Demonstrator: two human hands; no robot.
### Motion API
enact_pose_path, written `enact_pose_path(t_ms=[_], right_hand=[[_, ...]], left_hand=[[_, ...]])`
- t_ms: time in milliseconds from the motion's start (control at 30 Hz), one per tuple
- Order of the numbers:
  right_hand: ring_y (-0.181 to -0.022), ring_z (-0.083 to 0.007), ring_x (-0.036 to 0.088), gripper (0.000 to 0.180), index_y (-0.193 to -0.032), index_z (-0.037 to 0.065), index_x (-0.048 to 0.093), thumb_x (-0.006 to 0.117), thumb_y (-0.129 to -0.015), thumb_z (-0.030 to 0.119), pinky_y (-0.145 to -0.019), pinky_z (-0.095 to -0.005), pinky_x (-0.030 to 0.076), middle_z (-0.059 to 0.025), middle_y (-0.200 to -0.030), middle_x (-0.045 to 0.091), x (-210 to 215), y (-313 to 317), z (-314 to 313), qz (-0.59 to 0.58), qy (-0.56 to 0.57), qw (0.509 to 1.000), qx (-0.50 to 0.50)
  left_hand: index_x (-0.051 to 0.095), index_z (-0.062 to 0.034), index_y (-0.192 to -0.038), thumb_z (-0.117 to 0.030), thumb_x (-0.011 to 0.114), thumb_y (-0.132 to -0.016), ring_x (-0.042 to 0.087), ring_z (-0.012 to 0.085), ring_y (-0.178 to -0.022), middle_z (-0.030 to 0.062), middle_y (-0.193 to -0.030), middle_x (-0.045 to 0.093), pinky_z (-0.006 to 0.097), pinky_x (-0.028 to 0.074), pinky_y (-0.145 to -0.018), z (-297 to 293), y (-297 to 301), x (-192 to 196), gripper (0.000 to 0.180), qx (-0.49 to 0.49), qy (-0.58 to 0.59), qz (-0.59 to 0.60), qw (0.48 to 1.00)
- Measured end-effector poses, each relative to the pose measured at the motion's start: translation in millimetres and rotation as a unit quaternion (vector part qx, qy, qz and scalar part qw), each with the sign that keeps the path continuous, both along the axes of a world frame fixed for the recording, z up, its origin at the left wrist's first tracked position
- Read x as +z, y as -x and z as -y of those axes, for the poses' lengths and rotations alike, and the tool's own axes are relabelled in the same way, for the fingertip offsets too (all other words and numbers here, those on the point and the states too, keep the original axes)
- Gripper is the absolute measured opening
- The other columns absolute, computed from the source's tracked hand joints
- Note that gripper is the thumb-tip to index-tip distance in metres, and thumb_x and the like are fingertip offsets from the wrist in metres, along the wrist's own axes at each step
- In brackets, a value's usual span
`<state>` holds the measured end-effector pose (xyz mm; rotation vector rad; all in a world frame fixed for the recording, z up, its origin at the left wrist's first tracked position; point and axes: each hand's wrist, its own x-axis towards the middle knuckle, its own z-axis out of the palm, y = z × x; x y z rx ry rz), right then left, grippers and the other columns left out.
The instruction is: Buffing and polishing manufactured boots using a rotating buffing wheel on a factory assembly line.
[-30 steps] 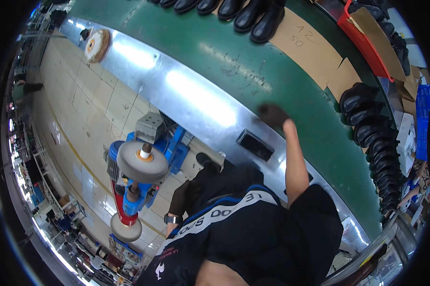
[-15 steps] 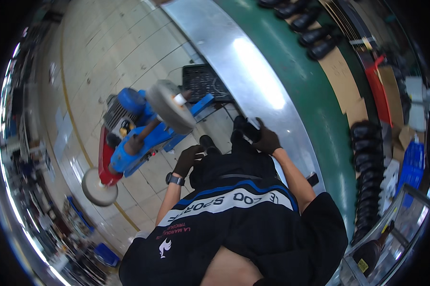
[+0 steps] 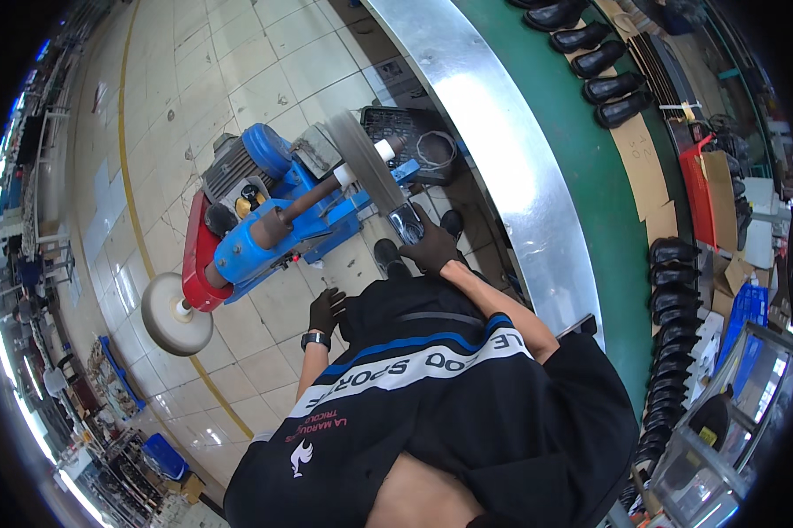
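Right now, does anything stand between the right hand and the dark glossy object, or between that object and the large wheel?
Nothing visible does. The right hand has the dark glossy object in its grip, with the object's far end by the rim of the large wheel; whether they touch is unclear.

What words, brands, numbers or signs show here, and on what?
Shirt: large dark letters on a white band, smaller red ones nearby; readable, but not copied here.
Cardboard on the green table: faint handwriting, not copied.
Yellow label, lower right: too small to read.
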<state>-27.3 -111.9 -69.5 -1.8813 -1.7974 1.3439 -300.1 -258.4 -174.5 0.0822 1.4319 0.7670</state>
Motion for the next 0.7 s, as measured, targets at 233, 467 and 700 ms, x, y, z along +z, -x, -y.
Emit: enact_pose_path(t_ms=[233,467,700], right_hand=[[-0.084,-0.0351,0.061,0.094,-0.137,0.015,0.027,0.071,-0.056,0.035,-0.077,-0.0390,0.048,-0.0235,-0.094,0.061,-12,6,8,-0.009,-0.046,0.999,-0.028],[-0.089,-0.0370,0.058,0.093,-0.137,0.016,0.025,0.069,-0.058,0.033,-0.078,-0.0411,0.046,-0.0234,-0.098,0.059,-18,-3,13,-0.024,-0.059,0.998,-0.021],[-0.088,-0.0345,0.058,0.064,-0.112,0.003,0.048,0.070,-0.058,0.029,-0.077,-0.0409,0.047,-0.0198,-0.098,0.058,-29,-143,11,0.138,-0.102,0.963,-0.210]], left_hand=[[0.046,-0.0083,-0.120,-0.035,0.037,-0.088,0.058,0.0270,-0.089,0.0100,-0.109,0.057,0.044,0.046,-0.074,58,43,-20,0.042,0.041,0.185,-0.089,0.978],[0.047,-0.0090,-0.120,-0.036,0.039,-0.087,0.055,0.0256,-0.091,0.0095,-0.107,0.057,0.043,0.045,-0.076,28,29,-9,0.044,-0.075,0.157,-0.112,0.978],[0.046,-0.0103,-0.123,-0.040,0.038,-0.088,0.056,0.0231,-0.090,0.0080,-0.111,0.056,0.038,0.044,-0.077,-56,-3,-17,0.046,-0.160,0.098,-0.093,0.978]])
